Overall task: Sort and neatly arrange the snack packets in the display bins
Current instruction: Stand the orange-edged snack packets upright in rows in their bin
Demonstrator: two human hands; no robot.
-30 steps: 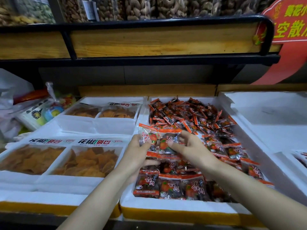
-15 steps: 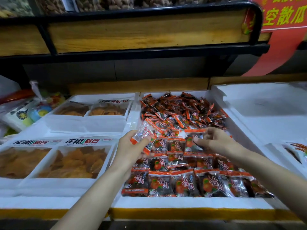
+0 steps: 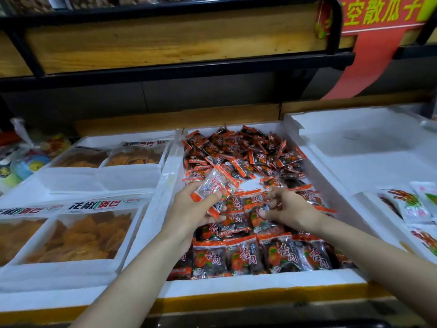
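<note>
- Grips in the left hand (image 3: 196, 209) a small clutch of held packets (image 3: 214, 187), clear film with orange-red ends, thumb across the top and fingers curled beneath; carried just above the left-centre of the middle bin.
- Curls the right hand (image 3: 289, 209) over the packed rows, thumb tip touching a packet; cannot tell whether anything is actually pinched.
- Upper shelf (image 3: 165, 43): wooden front in a black metal frame, spanning the top of the view.
- Red sign (image 3: 378, 20): yellow-green characters, upper right, with a red band curving down beneath it.
- Middle bin (image 3: 260, 284): white foam, yellow strip along the front edge, directly under both hands.
- Left bin (image 3: 71, 273): white foam, touching the middle bin's left wall.
- Right bin (image 3: 354, 143): white foam, floor bare at the rear.
- Crisp trays (image 3: 78, 235): four window-fronted packs of orange crisps, two front and two rear, in the left bin.
- Loose heap (image 3: 241, 150): dark packets with orange-red ends, jumbled at all angles in the rear half of the middle bin.
- Front rows (image 3: 260, 256): same packets laid flat, side by side, labels up, in the near half of the middle bin.
- White sachets (image 3: 416, 207): printed packs at the right edge, near the front of the right bin.
- Bagged goods (image 3: 26, 159): colourful items in clear plastic, far left.
</note>
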